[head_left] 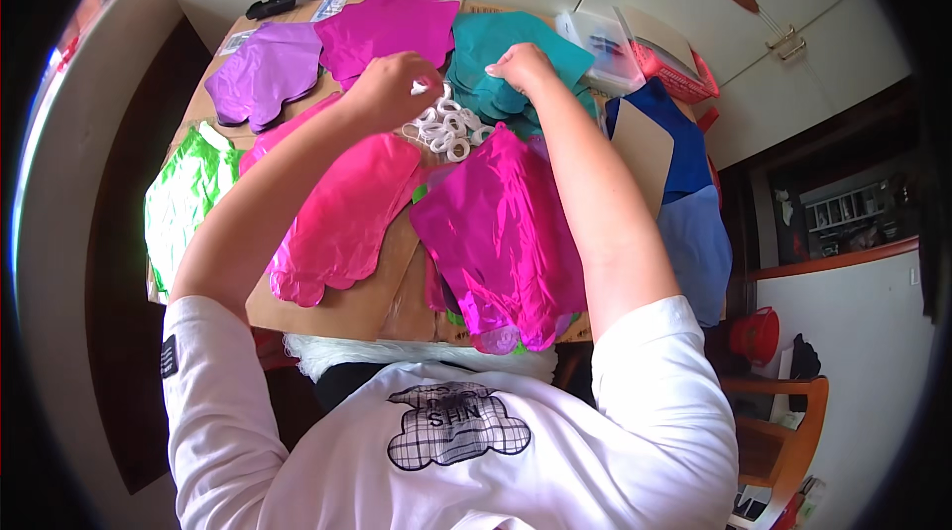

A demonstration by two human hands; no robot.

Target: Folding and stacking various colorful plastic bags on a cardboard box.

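Note:
My left hand [400, 79] hangs over the middle of the table, fingers curled in a pinch around a small white roll [419, 88] that looks like ribbon. To its right, my right hand [523, 67] is closed at the fingertips above a teal foil sheet [555, 46]; what it pinches, if anything, is too small to make out. Between and below the hands lies a heap of white ribbon rolls [456, 128]. Nearer me are flat, shiny foil pieces with scalloped edges, like uninflated balloons: a pink one [347, 203] and a magenta one [506, 233].
More foil pieces lie around: purple [263, 69], magenta [387, 24], green [193, 183] and blue [694, 242]. Cardboard [317, 320] covers the table. A clear plastic box [600, 54] and a red basket [684, 74] stand at the back right. A wooden chair [793, 431] is at the right.

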